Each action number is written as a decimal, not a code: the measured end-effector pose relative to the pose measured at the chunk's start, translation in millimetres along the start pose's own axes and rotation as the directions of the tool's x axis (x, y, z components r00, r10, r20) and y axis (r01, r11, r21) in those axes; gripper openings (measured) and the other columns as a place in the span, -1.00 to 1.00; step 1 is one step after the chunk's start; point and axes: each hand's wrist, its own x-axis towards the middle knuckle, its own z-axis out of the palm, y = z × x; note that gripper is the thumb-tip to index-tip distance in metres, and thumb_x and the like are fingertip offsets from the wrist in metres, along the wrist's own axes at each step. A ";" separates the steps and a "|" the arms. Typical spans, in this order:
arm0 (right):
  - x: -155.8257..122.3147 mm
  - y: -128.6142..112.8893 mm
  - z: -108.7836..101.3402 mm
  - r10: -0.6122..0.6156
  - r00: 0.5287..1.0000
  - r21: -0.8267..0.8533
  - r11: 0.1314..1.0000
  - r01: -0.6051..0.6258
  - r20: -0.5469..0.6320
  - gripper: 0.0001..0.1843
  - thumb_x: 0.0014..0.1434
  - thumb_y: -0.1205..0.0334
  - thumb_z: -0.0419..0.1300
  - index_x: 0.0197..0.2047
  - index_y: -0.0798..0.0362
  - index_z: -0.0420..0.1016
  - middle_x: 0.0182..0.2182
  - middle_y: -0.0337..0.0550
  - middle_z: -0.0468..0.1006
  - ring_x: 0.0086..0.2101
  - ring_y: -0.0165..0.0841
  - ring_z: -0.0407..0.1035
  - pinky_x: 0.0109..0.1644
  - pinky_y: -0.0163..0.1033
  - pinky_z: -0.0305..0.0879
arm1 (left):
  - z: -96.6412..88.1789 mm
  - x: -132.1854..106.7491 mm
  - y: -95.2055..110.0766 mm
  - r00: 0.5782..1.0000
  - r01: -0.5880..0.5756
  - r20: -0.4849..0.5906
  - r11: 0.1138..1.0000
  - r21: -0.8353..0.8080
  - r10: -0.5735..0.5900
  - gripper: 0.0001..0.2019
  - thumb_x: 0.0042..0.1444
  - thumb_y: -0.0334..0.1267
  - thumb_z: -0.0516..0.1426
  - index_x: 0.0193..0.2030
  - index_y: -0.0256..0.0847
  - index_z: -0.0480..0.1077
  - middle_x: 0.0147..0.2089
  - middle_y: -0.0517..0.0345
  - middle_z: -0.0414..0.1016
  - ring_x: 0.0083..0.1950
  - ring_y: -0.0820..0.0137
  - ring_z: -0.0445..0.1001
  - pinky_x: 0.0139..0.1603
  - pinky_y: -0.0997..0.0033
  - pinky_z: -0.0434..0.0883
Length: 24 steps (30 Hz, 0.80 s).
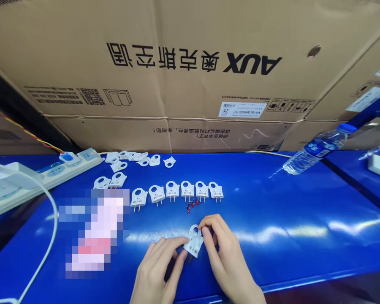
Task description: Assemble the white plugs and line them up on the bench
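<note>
In front of me a white two-pin plug (194, 245) with a ring-shaped handle is held slightly above the blue table, its pins pointing down toward me. My left hand (163, 268) pinches its lower left side between thumb and fingers. On the other side, my right hand (223, 251) has its thumb and index finger closed on the edge by the ring; the fingers cover that edge. Just beyond, short red and black pieces (192, 204) lie in a small pile. Behind them stretches a row of similar white plugs (187, 191), pins toward me.
More white plug parts (134, 157) lie at the back left. A white power strip (50, 172) with cables runs along the left. At the back right a water bottle (316, 150) leans. A large cardboard box (177, 93) walls off the blue table (288, 261). A pixelated patch hides something left.
</note>
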 end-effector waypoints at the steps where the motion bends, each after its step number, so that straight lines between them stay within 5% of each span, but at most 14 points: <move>1: -0.5 0.4 0.4 -0.005 1.000 -0.008 1.000 0.005 0.016 -0.79 0.51 0.31 -0.06 -0.08 -0.05 0.38 -0.20 -0.16 0.50 -0.23 -0.31 0.46 -0.16 -0.25 0.39 | -0.2 -0.1 0.4 0.999 0.033 0.003 0.999 -0.007 -0.033 -0.80 0.39 -0.11 0.12 0.03 -0.01 0.54 -0.25 0.21 0.65 -0.31 0.39 0.59 -0.19 0.43 0.54; 10: -4.1 1.5 4.1 -0.064 0.995 -0.039 0.997 0.067 0.077 -0.81 0.51 0.34 -0.02 -0.07 -0.07 0.38 -0.20 -0.19 0.52 -0.20 -0.29 0.45 -0.06 -0.20 0.36 | -2.3 -0.9 7.7 0.985 0.170 0.021 0.985 -0.023 -0.169 -0.75 0.40 -0.04 0.09 0.04 0.00 0.54 -0.20 0.19 0.65 -0.25 0.34 0.60 -0.14 0.35 0.54; 19: -4.8 1.0 4.2 -0.121 0.989 -0.039 0.991 0.125 0.090 -0.82 0.50 0.38 0.03 -0.04 -0.07 0.40 -0.15 -0.20 0.56 -0.17 -0.30 0.47 0.06 -0.14 0.39 | -2.9 -0.7 4.2 0.994 0.104 0.039 0.995 -0.001 -0.103 -0.77 0.36 -0.08 0.14 0.05 -0.02 0.52 -0.24 0.21 0.63 -0.27 0.36 0.60 -0.17 0.38 0.55; 24: -4.9 0.5 4.9 -0.164 0.983 -0.069 0.983 0.169 0.080 -0.79 0.48 0.40 0.05 -0.01 -0.08 0.43 -0.13 -0.18 0.57 -0.17 -0.29 0.49 0.08 -0.10 0.40 | -0.3 -1.2 2.5 0.994 0.107 0.018 0.994 0.006 -0.107 -0.70 0.34 -0.06 0.17 0.14 -0.03 0.47 -0.10 0.16 0.69 -0.25 0.36 0.63 -0.14 0.36 0.59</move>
